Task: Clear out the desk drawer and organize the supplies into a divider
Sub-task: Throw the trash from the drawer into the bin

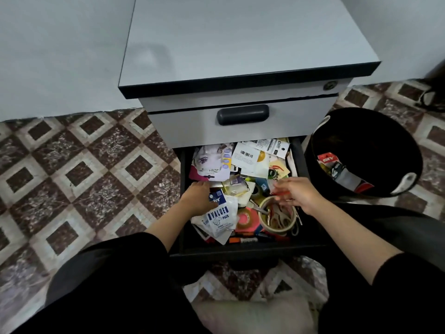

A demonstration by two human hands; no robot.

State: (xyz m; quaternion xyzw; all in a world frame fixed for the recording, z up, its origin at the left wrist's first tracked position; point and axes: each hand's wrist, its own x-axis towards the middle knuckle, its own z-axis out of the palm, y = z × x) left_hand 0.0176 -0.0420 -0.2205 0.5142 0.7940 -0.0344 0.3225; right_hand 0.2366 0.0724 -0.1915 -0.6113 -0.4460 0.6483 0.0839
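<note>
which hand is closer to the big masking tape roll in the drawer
Right. The right hand is at the far rim of the tape roll; the left hand is off to its left, at the Value Pack bag.

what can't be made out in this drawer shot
Head view only:
- Right hand: motion blur; grip unclear.
- Left hand: partly behind a blue packet; grip unclear.
- Drawer: its back lies under the upper drawer.
- Bin: near wall hides part of its contents.
</note>
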